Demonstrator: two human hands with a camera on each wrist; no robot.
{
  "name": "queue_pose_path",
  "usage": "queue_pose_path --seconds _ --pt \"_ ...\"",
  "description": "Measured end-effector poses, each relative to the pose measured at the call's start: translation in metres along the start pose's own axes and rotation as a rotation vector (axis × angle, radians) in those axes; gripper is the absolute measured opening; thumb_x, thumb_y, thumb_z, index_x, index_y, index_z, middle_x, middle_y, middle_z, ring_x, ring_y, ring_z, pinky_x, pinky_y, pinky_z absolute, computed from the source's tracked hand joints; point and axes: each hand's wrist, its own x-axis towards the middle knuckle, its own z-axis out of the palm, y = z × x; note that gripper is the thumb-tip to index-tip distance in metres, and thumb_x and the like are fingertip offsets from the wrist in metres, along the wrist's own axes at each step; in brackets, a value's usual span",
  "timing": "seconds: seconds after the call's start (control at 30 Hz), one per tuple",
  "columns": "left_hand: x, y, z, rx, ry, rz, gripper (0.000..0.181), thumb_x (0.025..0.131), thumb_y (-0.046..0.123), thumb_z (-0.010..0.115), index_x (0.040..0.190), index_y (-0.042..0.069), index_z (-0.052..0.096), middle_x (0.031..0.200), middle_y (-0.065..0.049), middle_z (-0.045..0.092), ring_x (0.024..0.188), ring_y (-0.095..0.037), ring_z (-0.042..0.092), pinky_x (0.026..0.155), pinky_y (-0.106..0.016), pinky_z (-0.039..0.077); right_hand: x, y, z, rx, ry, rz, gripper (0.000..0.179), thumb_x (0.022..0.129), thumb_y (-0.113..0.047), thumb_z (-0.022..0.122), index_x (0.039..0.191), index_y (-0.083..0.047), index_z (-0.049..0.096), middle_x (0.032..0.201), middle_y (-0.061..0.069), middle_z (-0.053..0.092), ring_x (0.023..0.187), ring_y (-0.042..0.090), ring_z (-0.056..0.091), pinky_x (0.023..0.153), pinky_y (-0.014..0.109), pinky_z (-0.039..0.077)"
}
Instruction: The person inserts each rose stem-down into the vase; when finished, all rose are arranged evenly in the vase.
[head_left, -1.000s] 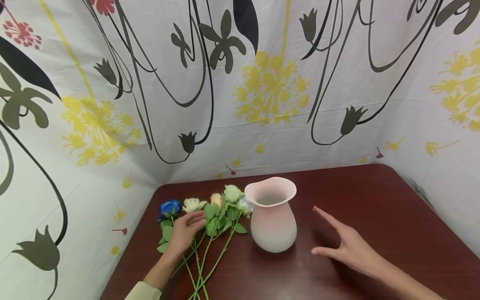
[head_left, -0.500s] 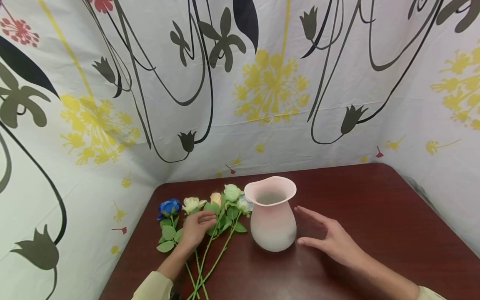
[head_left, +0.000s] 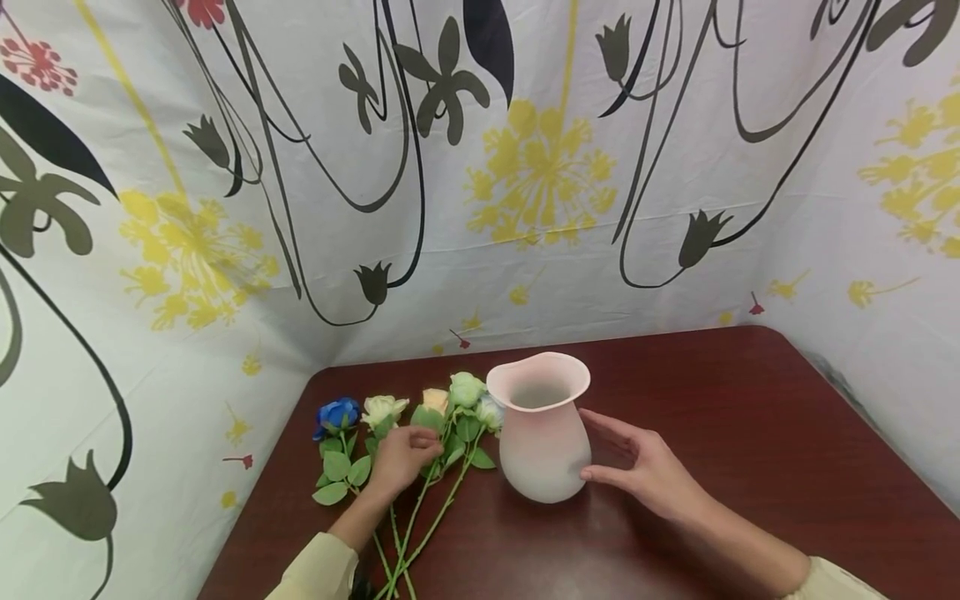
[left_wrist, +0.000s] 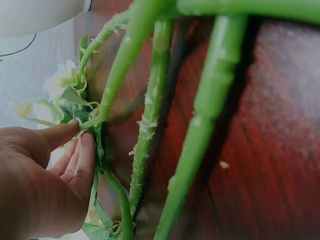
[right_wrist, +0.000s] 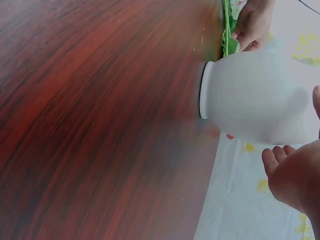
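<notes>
My left hand (head_left: 405, 460) is among the artificial roses on the left of the table. In the left wrist view its thumb and forefinger pinch a green rose stem (left_wrist: 111, 95) just below the leaves. The heads lie toward the back: a blue rose (head_left: 339, 414), a cream rose (head_left: 384, 410), a peach rose (head_left: 435, 400), a pale green rose (head_left: 466, 389) and a whitish rose (head_left: 491, 412) partly behind the vase. A pink-and-white frosted vase (head_left: 546, 450) stands upright with a wavy rim. Beside its right side my right hand (head_left: 651, 471) has fingers extended and thumb spread, fingertips right at the wall.
Bare stems (head_left: 405, 542) cross one another toward the front of the dark red table (head_left: 675, 367). White cloth (head_left: 450, 208) printed with flowers hangs behind the table and along both sides.
The right hand has moved left, up to the side of the vase. My left hand has shifted right across the roses, and its fingers have come together on a stem. The vase stays in place.
</notes>
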Motion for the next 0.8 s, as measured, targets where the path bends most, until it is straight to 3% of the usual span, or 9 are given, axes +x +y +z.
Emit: queue_pose_path --seconds 0.3,0.6,0.8 --pt "0.003 0.004 -0.003 -0.046 -0.029 -0.032 0.019 0.098 0.013 0.078 0.113 0.002 0.079 0.100 -0.009 0.078 0.087 -0.023 0.075 0.072 -0.040 0.062 0.007 0.002 0.003 0.045 -0.006 -0.012 0.078 0.085 -0.023 0.093 0.153 -0.015 0.058 0.151 0.000 0.061 0.134 0.011 0.061 0.108 0.030 0.051" --pt "0.001 0.023 -0.021 -0.185 0.024 -0.062 0.022 0.099 0.011 0.077 0.116 -0.003 0.077 0.104 -0.014 0.078 0.093 -0.030 0.076 0.082 -0.046 0.064 0.013 0.001 0.004 0.070 -0.007 -0.009 0.077 0.084 -0.022 0.093 0.152 -0.011 0.059 0.150 0.002 0.061 0.132 0.013 0.062 0.106 0.028 0.051" --pt "0.000 0.040 -0.042 -0.270 0.048 -0.083 0.028 0.100 0.012 0.076 0.124 -0.003 0.074 0.114 -0.019 0.076 0.101 -0.032 0.075 0.090 -0.051 0.062 0.018 0.000 0.007 0.095 -0.016 -0.016 0.075 0.085 -0.019 0.092 0.151 -0.003 0.059 0.149 0.012 0.062 0.127 0.021 0.067 0.103 0.037 0.056"
